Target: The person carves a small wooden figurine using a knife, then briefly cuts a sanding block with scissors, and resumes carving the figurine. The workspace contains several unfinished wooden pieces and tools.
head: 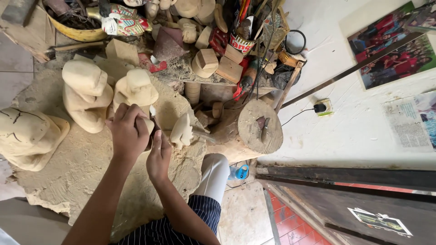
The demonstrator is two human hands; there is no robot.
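On sawdust-covered counter (81, 168), left hand (128, 134) clamped round pale wooden carving (136, 90) (upright, long axis running away from body), right hand (159, 156) closed on small blade (153, 113) just beside it.

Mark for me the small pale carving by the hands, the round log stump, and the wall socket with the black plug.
small pale carving (181, 131), head view, middle of its body.
round log stump (254, 124), head view, flat cut top.
wall socket (324, 108), head view, plate beside the black plug.
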